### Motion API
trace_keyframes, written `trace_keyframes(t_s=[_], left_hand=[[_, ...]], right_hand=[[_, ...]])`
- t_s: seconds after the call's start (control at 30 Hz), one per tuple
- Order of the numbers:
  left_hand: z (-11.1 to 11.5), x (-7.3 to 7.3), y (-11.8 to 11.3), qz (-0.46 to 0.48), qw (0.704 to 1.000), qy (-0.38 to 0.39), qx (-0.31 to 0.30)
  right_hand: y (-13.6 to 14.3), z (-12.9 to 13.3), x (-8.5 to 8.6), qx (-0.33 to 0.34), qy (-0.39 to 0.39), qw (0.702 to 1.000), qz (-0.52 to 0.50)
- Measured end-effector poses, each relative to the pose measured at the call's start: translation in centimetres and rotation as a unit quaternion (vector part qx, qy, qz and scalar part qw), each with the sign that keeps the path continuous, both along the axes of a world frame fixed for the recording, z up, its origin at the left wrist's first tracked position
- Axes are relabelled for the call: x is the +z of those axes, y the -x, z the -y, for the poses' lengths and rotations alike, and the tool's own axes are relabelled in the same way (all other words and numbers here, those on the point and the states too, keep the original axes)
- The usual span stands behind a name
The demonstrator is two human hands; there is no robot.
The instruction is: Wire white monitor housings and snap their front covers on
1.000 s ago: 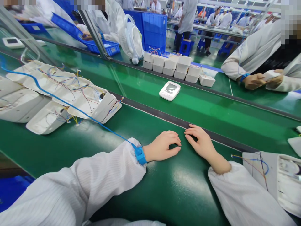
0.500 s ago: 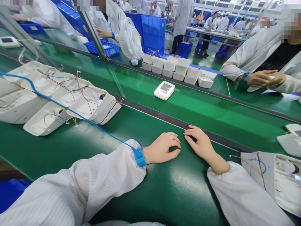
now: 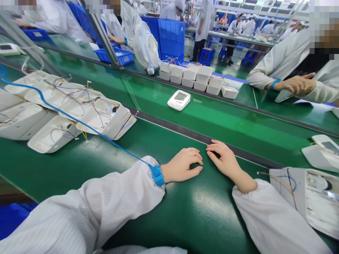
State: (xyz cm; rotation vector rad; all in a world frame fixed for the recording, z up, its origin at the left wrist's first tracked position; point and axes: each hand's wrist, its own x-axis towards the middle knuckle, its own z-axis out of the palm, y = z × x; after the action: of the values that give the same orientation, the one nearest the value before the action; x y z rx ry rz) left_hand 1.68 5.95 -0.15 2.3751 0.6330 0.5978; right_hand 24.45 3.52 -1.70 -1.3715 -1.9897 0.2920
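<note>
My left hand (image 3: 184, 164) rests on the green table (image 3: 190, 215), fingers loosely bent and apart, holding nothing. A blue wrist strap (image 3: 157, 175) with a blue cord circles that wrist. My right hand (image 3: 222, 158) lies just to the right, its fingers extended toward the dark rail (image 3: 197, 133) and nothing in its grasp. Beyond the rail, a white device with a grey screen (image 3: 179, 100) sits on the green conveyor belt (image 3: 225, 120). Close to my right forearm stands a white housing (image 3: 288, 187) with thin coloured wires.
Several white housings with loose wires (image 3: 100, 113) are grouped at the left. Stacked white shells (image 3: 189, 76) line the belt's far side, near a white fan (image 3: 147, 47). Another white device (image 3: 324, 151) is on the belt at right. Across from me, a co-worker's hands (image 3: 299, 86) handle a white part.
The screen device on the belt has shifted slightly left, and the device at the far right has come further into view. The co-worker's hands have changed position. My hands stay nearly still.
</note>
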Motion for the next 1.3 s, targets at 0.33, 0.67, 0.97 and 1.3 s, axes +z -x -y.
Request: trace_keyframes(t_s=[0.33, 0.67, 0.97, 1.3], left_hand=[[0.11, 0.02, 0.01, 0.000, 1.000, -0.002, 0.003], [0.08, -0.47, -0.08, 0.010, 1.000, -0.014, 0.004], [0.07, -0.45, 0.02, 0.013, 1.000, -0.010, 0.002], [0.06, -0.26, 0.02, 0.011, 1.000, -0.006, 0.005]], right_hand=[[0.02, 0.00, -0.12, 0.001, -0.002, 1.000, -0.002], [-0.26, -0.09, -0.64, 0.009, -0.019, 1.000, 0.006], [-0.27, -0.15, -0.69, 0.009, -0.013, 1.000, 0.008], [-0.18, -0.16, -0.51, 0.014, -0.011, 1.000, 0.004]])
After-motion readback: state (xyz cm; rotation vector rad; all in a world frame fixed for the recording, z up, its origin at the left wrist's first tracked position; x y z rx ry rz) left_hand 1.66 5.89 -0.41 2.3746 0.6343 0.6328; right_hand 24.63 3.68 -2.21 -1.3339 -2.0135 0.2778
